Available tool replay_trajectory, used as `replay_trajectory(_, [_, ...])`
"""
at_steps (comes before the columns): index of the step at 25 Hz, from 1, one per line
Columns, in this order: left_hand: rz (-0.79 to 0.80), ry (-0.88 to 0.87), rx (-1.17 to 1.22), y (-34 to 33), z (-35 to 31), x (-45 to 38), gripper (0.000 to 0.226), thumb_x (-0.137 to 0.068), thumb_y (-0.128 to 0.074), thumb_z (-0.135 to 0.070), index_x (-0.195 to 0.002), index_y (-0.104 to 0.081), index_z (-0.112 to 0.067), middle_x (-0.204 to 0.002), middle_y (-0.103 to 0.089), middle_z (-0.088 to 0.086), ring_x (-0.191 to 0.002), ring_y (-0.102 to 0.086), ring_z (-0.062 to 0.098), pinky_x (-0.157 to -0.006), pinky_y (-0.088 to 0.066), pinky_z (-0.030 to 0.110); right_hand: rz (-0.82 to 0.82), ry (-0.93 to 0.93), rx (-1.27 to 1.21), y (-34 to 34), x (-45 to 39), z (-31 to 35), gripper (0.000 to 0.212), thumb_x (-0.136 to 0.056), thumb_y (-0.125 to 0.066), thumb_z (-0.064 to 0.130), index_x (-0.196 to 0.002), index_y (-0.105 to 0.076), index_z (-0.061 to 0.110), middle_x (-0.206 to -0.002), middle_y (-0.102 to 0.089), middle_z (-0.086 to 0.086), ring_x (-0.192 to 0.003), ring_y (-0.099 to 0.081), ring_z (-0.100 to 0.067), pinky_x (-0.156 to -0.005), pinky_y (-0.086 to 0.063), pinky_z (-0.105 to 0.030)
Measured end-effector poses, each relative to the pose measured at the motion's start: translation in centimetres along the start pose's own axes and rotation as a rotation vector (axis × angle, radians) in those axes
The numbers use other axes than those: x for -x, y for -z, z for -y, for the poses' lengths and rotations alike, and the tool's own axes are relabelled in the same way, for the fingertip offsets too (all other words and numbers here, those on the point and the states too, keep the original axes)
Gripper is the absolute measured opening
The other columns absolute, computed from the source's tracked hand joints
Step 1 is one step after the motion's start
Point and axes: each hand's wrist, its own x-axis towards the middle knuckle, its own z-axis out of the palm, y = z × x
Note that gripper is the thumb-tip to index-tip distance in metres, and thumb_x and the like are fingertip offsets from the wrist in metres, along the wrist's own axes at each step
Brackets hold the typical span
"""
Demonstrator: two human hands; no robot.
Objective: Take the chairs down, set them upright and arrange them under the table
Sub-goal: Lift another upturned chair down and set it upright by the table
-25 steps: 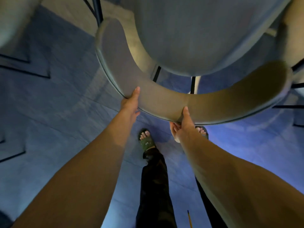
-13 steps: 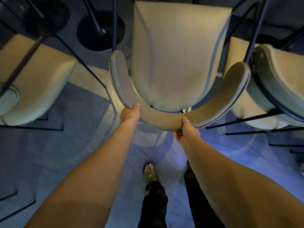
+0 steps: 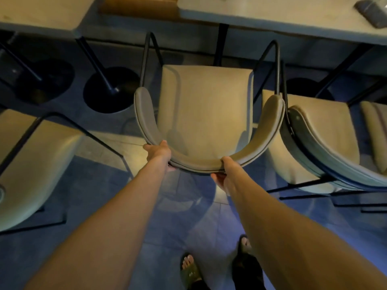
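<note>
A beige padded chair (image 3: 206, 105) with a curved backrest and thin black metal legs stands upright in front of me, its seat facing a pale table (image 3: 272, 15) at the top of the view. My left hand (image 3: 160, 152) grips the left part of the curved backrest. My right hand (image 3: 223, 173) grips the backrest a little right of its middle, fingers wrapped underneath. The front of the seat lies close to the table's edge.
A second beige chair (image 3: 326, 141) stands right beside the held one, almost touching. Another chair (image 3: 35, 164) is at the left. A second table (image 3: 39, 13) is at top left, with round black pedestal bases (image 3: 111, 91) beneath. My sandalled feet (image 3: 190, 271) are on blue floor.
The chair has gone from close under my face to standing farther ahead near the table. My view has lifted, so both tabletops now show. Both hands have kept their grip on the backrest.
</note>
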Motion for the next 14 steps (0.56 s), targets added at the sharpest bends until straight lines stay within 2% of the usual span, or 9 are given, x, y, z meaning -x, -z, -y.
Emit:
replay_trajectory(4, [0.054, -0.025, 0.060, -1.9, -2.9, -1.1, 0.046, -0.100, -0.046, -0.032, -0.139, -0.022, -0.024, -0.143, -0.043, 0.015, -0.120, -0.054, 0.041, -0.072, -0.056, 0.061, 0.005, -0.002, 0.076, -1.8, 0.2, 3.6, 0.042, -0.088, -0.064, 0.033, -0.125, -0.056, 0.016, -0.109, -0.071, -0.008, -0.076, -0.066, -0.020, -0.036, -0.051, -0.028])
replay_trajectory(7, [0.046, -0.052, 0.007, -3.0, -4.6, -1.8, 0.041, -0.101, -0.043, -0.033, -0.136, -0.023, -0.026, -0.142, -0.044, 0.016, -0.120, -0.054, 0.039, -0.053, -0.058, 0.048, 0.026, -0.010, 0.104, -2.7, 0.3, 5.7, 0.034, -0.092, -0.058, 0.033, -0.122, -0.058, 0.017, -0.089, -0.066, -0.007, -0.062, -0.060, -0.019, -0.037, -0.053, -0.029])
replay_trajectory(9, [0.038, -0.055, -0.038, -4.0, -6.1, -2.3, 0.037, -0.101, -0.042, -0.034, -0.133, -0.025, -0.026, -0.141, -0.044, 0.017, -0.118, -0.055, 0.039, -0.043, -0.056, 0.040, 0.050, -0.005, 0.143, -3.3, 0.2, 7.2, 0.033, -0.093, -0.052, 0.033, -0.120, -0.058, 0.015, -0.078, -0.062, -0.009, -0.056, -0.056, -0.020, -0.045, -0.058, -0.032])
replay_trajectory(10, [0.037, -0.063, -0.048, -4.4, -6.8, -2.4, 0.035, -0.101, -0.041, -0.033, -0.132, -0.026, -0.026, -0.141, -0.044, 0.017, -0.118, -0.055, 0.038, -0.042, -0.056, 0.039, 0.066, 0.007, 0.172, -3.6, 0.2, 7.9, 0.034, -0.094, -0.049, 0.034, -0.119, -0.058, 0.012, -0.078, -0.062, -0.010, -0.058, -0.056, -0.021, -0.053, -0.060, -0.036])
replay_trajectory(12, [0.045, -0.074, -0.065, -5.2, -8.3, -2.8, 0.034, -0.102, -0.039, -0.032, -0.133, -0.027, -0.026, -0.141, -0.043, 0.016, -0.118, -0.054, 0.037, -0.043, -0.055, 0.038, 0.081, 0.019, 0.216, -4.1, 0.2, 9.4, 0.038, -0.096, -0.046, 0.038, -0.117, -0.054, 0.008, -0.084, -0.065, -0.013, -0.075, -0.064, -0.028, -0.069, -0.059, -0.049])
replay_trajectory(14, [0.055, -0.081, -0.079, -6.0, -9.5, -3.2, 0.035, -0.103, -0.037, -0.032, -0.136, -0.026, -0.027, -0.142, -0.042, 0.015, -0.118, -0.054, 0.036, -0.045, -0.056, 0.038, 0.078, 0.023, 0.244, -4.8, 0.1, 10.8, 0.042, -0.096, -0.046, 0.041, -0.119, -0.051, 0.007, -0.090, -0.068, -0.015, -0.090, -0.066, -0.034, -0.073, -0.056, -0.057])
